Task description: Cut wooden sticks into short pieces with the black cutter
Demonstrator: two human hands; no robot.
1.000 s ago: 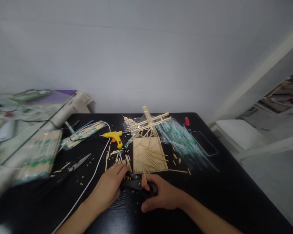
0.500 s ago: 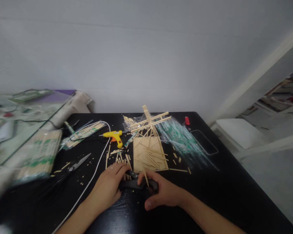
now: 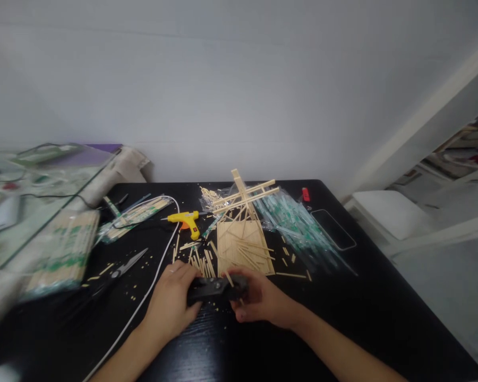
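Pale wall [image 3: 223, 95] behind black table [image 3: 374, 307]

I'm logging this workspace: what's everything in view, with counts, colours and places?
Tool: one, black, between hands
Stick: one, pale, across tool's right end
Panel: one, pale, centre
Frame: one, pale, panel's far end
Loose sticks: many, pale, around panel
Glue gun: one, yellow, left
Scissors: one pair, grey-black, left
Cables: two or more, white and black, left
Packs: two, pale and green, left
Wrappers: many, clear and green, right
Small item: one, red, back right
Slab: one, black, right
Table: one, black, centre
Side table: one, pale green, far left
Seat: one, white, right
Wall: one, grey, behind
Clutter: uncounted, mixed, far right
Left hand: one, bare, gripping tool
Right hand: one, bare, holding stick
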